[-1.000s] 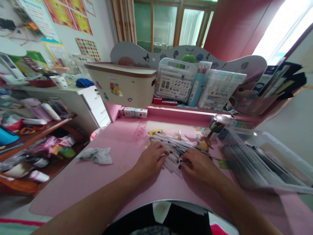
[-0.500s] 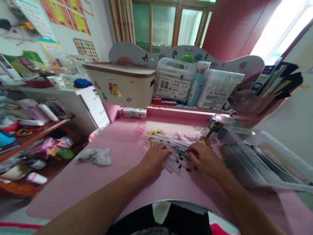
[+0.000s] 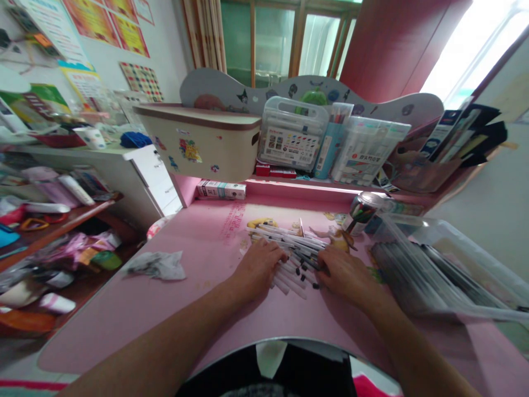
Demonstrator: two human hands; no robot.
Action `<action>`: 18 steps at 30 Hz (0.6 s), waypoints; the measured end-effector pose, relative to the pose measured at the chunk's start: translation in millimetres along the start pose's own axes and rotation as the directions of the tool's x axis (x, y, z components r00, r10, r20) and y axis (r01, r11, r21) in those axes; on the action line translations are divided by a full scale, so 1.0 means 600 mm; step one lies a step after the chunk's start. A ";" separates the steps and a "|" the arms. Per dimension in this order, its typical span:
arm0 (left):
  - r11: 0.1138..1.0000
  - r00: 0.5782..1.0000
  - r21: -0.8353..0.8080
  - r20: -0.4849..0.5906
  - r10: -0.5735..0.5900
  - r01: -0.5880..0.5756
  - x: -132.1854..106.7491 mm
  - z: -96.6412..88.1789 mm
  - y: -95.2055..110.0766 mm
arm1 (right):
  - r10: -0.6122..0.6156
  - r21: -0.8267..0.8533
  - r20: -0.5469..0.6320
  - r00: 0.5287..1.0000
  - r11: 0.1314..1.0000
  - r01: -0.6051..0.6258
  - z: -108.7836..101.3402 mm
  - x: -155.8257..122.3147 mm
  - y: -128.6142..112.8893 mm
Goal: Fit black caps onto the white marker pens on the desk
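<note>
A loose pile of slim white pens (image 3: 289, 237) with black and grey ends lies on the pink desk (image 3: 231, 325). My left hand (image 3: 260, 266) rests against the pile's left side, its fingers curled over several pens. From the right, my right hand (image 3: 345, 270) presses on the pens' ends, its fingers bent in and partly hidden. Between the hands, clear pale tubes (image 3: 289, 280) and small black tips stick out toward me.
A clear plastic box (image 3: 446, 264) holding dark, slim items stands at the right, with a can of pens (image 3: 363, 212) behind it. At the left lies a crumpled tissue (image 3: 159, 266). A cream bin (image 3: 206, 146) and marker cases (image 3: 293, 135) line the shelf.
My right hand has shifted slightly, its fingers closing down more over the pens' ends. My left hand stays on the pile. The view has moved a little.
</note>
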State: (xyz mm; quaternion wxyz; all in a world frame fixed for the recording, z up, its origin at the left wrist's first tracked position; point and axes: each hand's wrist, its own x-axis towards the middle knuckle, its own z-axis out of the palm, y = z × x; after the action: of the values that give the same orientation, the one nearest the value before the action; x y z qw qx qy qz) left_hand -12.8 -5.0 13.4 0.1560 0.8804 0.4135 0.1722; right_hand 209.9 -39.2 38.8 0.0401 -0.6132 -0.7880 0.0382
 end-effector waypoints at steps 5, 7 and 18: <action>0.998 0.999 0.044 0.024 0.034 -0.035 0.001 0.004 -0.008 | 0.003 -0.046 -0.008 1.000 0.999 -0.004 0.004 0.001 -0.005; 0.997 0.998 0.055 0.028 0.047 -0.049 0.000 0.005 -0.009 | 0.004 -0.048 -0.007 1.000 0.999 -0.004 0.004 0.001 -0.005; 1.000 0.990 -0.017 -0.141 -0.025 0.023 -0.004 -0.009 -0.013 | -0.045 0.455 0.011 0.999 0.890 0.035 -0.021 0.000 0.016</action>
State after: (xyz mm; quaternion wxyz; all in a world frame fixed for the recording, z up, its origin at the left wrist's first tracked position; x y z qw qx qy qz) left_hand -21.8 -1.6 14.4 0.1351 0.8597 0.4329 0.2353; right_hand 220.4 -37.0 50.6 0.1745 -0.5701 -0.7700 0.2271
